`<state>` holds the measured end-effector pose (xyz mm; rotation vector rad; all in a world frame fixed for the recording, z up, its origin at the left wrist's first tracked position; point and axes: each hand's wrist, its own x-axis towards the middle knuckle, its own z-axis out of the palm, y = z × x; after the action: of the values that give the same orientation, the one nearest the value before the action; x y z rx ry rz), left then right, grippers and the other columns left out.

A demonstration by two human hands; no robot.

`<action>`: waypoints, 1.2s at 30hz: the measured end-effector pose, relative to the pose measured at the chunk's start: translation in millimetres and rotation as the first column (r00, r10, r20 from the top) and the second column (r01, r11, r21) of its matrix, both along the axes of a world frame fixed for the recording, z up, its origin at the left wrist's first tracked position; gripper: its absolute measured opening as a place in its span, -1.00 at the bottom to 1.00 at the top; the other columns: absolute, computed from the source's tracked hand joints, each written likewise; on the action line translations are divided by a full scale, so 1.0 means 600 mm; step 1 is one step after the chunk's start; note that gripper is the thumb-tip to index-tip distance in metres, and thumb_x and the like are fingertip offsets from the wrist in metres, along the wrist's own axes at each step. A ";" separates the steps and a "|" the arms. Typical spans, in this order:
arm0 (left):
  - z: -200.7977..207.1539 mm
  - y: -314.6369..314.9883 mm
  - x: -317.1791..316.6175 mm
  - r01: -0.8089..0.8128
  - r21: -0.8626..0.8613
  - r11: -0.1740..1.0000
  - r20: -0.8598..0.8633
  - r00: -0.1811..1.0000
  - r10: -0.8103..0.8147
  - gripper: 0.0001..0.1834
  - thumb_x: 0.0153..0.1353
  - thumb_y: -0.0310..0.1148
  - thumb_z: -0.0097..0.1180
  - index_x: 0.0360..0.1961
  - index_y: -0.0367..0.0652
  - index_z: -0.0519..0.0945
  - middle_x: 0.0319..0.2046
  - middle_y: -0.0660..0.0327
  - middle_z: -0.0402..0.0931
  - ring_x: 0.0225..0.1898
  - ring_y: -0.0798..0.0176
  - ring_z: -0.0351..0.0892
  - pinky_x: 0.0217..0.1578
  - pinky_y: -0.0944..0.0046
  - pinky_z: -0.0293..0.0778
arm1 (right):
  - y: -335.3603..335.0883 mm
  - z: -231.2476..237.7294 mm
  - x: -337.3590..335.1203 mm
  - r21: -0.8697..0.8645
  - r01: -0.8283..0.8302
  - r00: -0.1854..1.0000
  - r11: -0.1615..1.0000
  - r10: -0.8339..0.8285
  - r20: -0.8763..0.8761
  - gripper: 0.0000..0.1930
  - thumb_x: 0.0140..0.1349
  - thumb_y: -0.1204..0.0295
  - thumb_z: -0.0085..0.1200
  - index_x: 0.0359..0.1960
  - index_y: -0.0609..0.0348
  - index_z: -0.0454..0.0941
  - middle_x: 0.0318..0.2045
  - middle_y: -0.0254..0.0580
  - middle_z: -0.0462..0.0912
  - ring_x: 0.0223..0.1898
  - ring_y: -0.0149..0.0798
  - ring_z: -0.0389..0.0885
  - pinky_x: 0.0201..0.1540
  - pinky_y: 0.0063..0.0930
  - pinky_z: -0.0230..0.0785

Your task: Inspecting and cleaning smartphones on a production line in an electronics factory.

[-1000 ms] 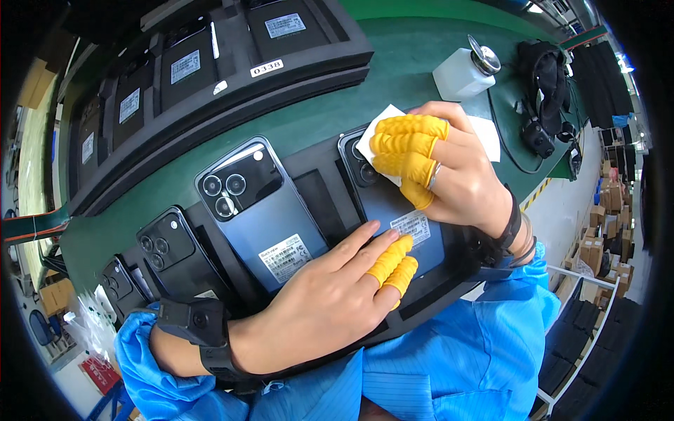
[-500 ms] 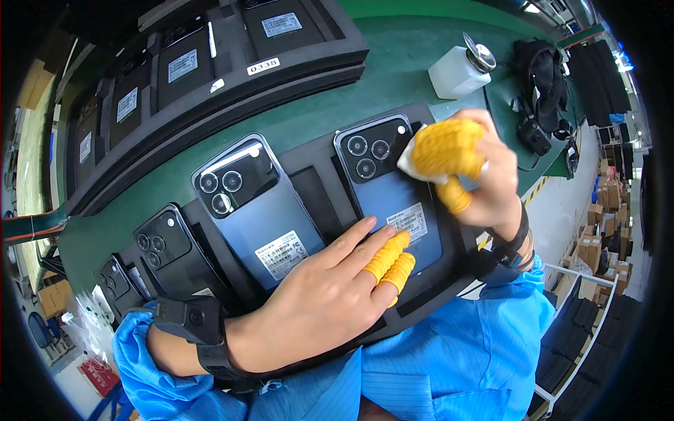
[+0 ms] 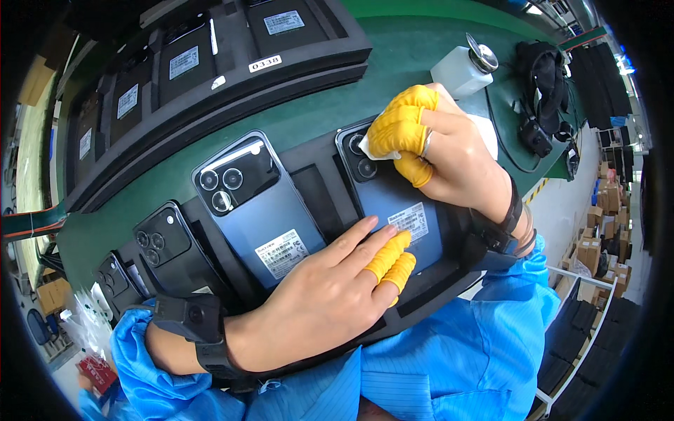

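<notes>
A blue phone point(image 3: 375, 196) with a dark camera panel and a white label lies back side up at the right of a black foam tray point(image 3: 309, 154). My left hand point(image 3: 330, 288) rests on its lower part, fingers stretched out over the label's edge. Yellow finger cots cover some of its fingers. My right hand point(image 3: 449, 144), also in yellow finger cots, is closed on a small white wipe point(image 3: 376, 151) pressed at the camera lenses, hiding part of them. Left of this phone lie another blue phone point(image 3: 263, 210) and a black phone point(image 3: 172, 245).
A second foam tray point(image 3: 232, 105) with several dark labelled phones stands at the far left on the green table point(image 3: 393, 42). Behind my right hand is a white pump bottle point(image 3: 460, 74). A black strap with a small camera point(image 3: 537, 133) lies at the far right. Another person's hand point(image 3: 86, 382) shows lower left.
My right hand has moved left with the wipe, from the phone's upper right edge onto its camera lenses. My left hand stays put. Another person's hand has appeared at the lower left.
</notes>
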<state>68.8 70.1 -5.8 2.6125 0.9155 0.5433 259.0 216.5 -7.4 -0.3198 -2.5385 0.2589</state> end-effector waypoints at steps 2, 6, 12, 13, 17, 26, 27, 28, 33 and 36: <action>0.000 0.000 0.001 -0.001 0.001 1.000 0.001 1.000 0.001 -0.76 0.16 -0.22 0.25 -0.33 -0.20 0.67 0.03 -0.04 0.60 0.22 0.09 0.49 0.31 0.02 0.30 | 0.007 0.000 -0.003 0.002 -0.051 0.998 0.999 0.051 0.045 -0.78 -0.10 0.54 0.25 -0.34 0.18 0.58 -0.42 -0.21 0.57 -0.29 -0.06 0.53 -0.14 -0.25 0.34; 0.000 0.001 0.000 -0.005 0.005 1.000 0.014 1.000 0.005 -0.76 0.16 -0.22 0.25 -0.33 -0.20 0.67 0.02 -0.03 0.60 0.21 0.09 0.49 0.31 0.01 0.30 | 0.011 -0.004 -0.007 0.083 -0.183 0.980 0.980 0.175 0.095 -0.79 -0.18 0.48 0.25 -0.43 0.17 0.57 -0.44 -0.22 0.53 -0.28 -0.06 0.52 -0.10 -0.22 0.36; 0.000 0.000 0.001 -0.009 -0.003 1.000 0.018 1.000 0.009 -0.76 0.15 -0.22 0.26 -0.32 -0.20 0.67 0.01 -0.01 0.61 0.21 0.10 0.49 0.31 0.01 0.30 | 0.002 -0.003 0.021 0.018 -0.228 0.969 0.974 0.225 0.101 -0.78 -0.21 0.48 0.25 -0.44 0.18 0.58 -0.42 -0.22 0.55 -0.26 -0.08 0.55 -0.08 -0.18 0.36; -0.001 0.001 0.002 -0.015 0.002 1.000 0.026 1.000 0.015 -0.75 0.15 -0.22 0.26 -0.32 -0.21 0.67 0.01 -0.01 0.61 0.21 0.10 0.49 0.31 0.01 0.30 | -0.001 -0.006 0.025 -0.042 -0.200 0.979 0.979 0.201 0.025 -0.79 -0.12 0.52 0.25 -0.37 0.20 0.60 -0.37 -0.18 0.62 -0.28 -0.07 0.57 -0.09 -0.18 0.35; -0.002 0.000 0.003 -0.027 0.004 1.000 0.037 0.999 0.027 -0.74 0.14 -0.22 0.26 -0.29 -0.21 0.67 0.02 0.01 0.61 0.21 0.10 0.49 0.30 0.02 0.31 | 0.006 0.003 0.052 -0.204 -0.012 0.986 0.979 -0.022 -0.164 -0.86 0.04 0.60 0.22 -0.32 0.24 0.62 -0.33 -0.10 0.70 -0.27 -0.07 0.65 -0.09 -0.26 0.43; -0.001 0.001 0.002 -0.021 0.011 1.000 0.021 1.000 0.021 -0.75 0.16 -0.24 0.23 -0.25 -0.20 0.68 0.05 0.04 0.60 0.21 0.12 0.49 0.30 0.04 0.32 | 0.009 0.010 0.032 -0.015 0.091 0.991 0.996 -0.092 -0.100 -0.72 -0.02 0.62 0.25 -0.21 0.18 0.66 -0.13 -0.13 0.71 -0.05 -0.10 0.67 0.08 -0.24 0.41; 0.000 0.001 0.001 -0.018 0.010 1.000 0.018 1.000 0.017 -0.75 0.16 -0.24 0.23 -0.25 -0.20 0.68 0.05 0.04 0.59 0.21 0.12 0.49 0.30 0.04 0.32 | 0.002 0.006 0.025 -0.019 0.066 0.997 0.998 -0.066 -0.041 -0.73 -0.05 0.61 0.27 -0.23 0.19 0.66 -0.20 -0.14 0.71 -0.10 -0.09 0.66 0.07 -0.19 0.40; 0.000 0.001 0.001 -0.015 0.007 1.000 0.015 1.000 0.015 -0.75 0.16 -0.24 0.23 -0.24 -0.20 0.68 0.05 0.04 0.59 0.21 0.12 0.49 0.30 0.04 0.32 | -0.005 0.004 0.021 -0.023 0.046 0.998 0.999 -0.045 0.035 -0.73 -0.07 0.59 0.28 -0.25 0.20 0.66 -0.26 -0.16 0.70 -0.15 -0.08 0.66 0.06 -0.14 0.40; 0.000 0.001 0.002 -0.018 0.007 1.000 0.002 1.000 0.018 -0.74 0.17 -0.24 0.22 -0.23 -0.20 0.67 0.06 0.03 0.59 0.21 0.12 0.48 0.30 0.03 0.31 | -0.017 0.014 0.036 -0.134 -0.080 0.994 0.988 0.089 0.069 -0.78 -0.12 0.61 0.20 -0.35 0.20 0.64 -0.39 -0.19 0.65 -0.26 -0.06 0.63 0.01 -0.11 0.39; -0.001 0.000 0.003 -0.023 0.004 1.000 0.019 1.000 0.023 -0.74 0.17 -0.25 0.22 -0.23 -0.20 0.67 0.07 0.03 0.59 0.21 0.12 0.49 0.30 0.03 0.31 | -0.009 0.014 0.040 -0.171 0.000 0.997 0.985 -0.012 -0.072 -0.76 -0.11 0.62 0.19 -0.32 0.16 0.66 -0.27 -0.19 0.71 -0.22 -0.08 0.64 0.01 -0.15 0.38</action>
<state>70.4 70.4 -6.5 2.5987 0.9403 0.5751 283.2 210.9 1.2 -0.3766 -2.4478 0.4792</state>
